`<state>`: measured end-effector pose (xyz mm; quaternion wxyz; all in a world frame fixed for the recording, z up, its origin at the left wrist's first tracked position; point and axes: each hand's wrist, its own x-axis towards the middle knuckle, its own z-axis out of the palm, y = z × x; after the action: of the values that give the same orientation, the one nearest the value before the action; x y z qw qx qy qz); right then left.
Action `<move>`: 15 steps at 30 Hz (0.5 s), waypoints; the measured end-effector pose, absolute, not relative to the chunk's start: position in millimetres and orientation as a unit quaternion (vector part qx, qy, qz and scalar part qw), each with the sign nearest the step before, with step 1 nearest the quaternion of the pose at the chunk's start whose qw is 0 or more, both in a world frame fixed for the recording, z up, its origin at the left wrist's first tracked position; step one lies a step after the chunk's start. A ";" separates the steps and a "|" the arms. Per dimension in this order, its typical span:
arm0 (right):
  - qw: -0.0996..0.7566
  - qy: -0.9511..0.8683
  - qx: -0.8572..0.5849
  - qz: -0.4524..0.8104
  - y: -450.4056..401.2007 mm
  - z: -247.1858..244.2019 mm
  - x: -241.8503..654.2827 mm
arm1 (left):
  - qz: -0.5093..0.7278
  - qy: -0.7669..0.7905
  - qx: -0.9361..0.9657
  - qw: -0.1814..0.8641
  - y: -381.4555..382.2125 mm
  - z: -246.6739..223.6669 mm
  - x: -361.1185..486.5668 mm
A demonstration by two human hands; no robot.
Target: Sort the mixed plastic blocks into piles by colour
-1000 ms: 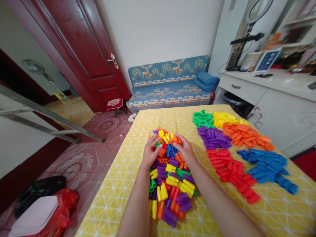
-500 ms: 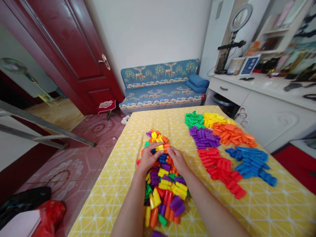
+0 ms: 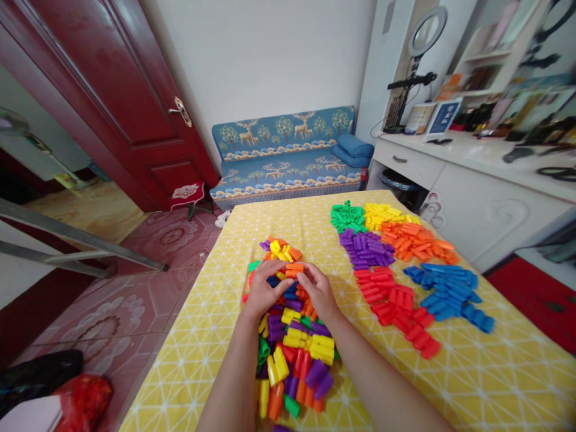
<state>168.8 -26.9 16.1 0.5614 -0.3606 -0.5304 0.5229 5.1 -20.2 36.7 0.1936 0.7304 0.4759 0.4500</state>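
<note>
An orange plastic building piece (image 3: 294, 270), made of joined tubes, is pinched between my two hands above the far part of a mixed pile. My left hand (image 3: 263, 293) curls at its left end, thumb below and fingers above. My right hand (image 3: 320, 293) grips its right end with bent fingers. Beneath and nearer to me lies the mixed pile of tube pieces (image 3: 294, 340) in yellow, purple, red, orange, green and blue. A few yellow and orange pieces (image 3: 279, 249) lie just beyond my fingers. My palms hide part of the pile.
Sorted heaps lie on the table's right: green (image 3: 348, 217), yellow (image 3: 387, 216), purple (image 3: 366, 249), orange (image 3: 418, 241), red (image 3: 396, 303) and blue (image 3: 450, 294). A yellow patterned cloth (image 3: 189, 336) covers the table. A blue sofa (image 3: 279, 156) stands beyond it, a white dresser (image 3: 504, 198) at right.
The view has shifted slightly, moving the scene left. The orange piece has moved to between both hands; the yellow piece beside my left fingers is now mostly out of sight.
</note>
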 end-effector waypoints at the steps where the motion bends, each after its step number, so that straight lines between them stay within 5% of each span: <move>1: 0.564 -0.519 -0.363 0.529 -27.1 15.2 168.3 | 0.454 0.475 0.726 0.203 -19.3 34.2 5.3; 9: 0.605 -0.510 -0.423 0.442 -27.1 34.4 182.7 | 0.490 0.476 0.687 0.249 -16.3 23.6 -1.8; 15: 0.635 -0.502 -0.513 0.284 5.8 68.8 293.3 | 0.489 0.480 0.684 0.250 -15.0 21.2 -2.8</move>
<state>293.3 5.8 68.8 0.6350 -0.5134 -0.5023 0.2843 -2.8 -15.0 21.2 0.2503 0.6842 0.4801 0.4886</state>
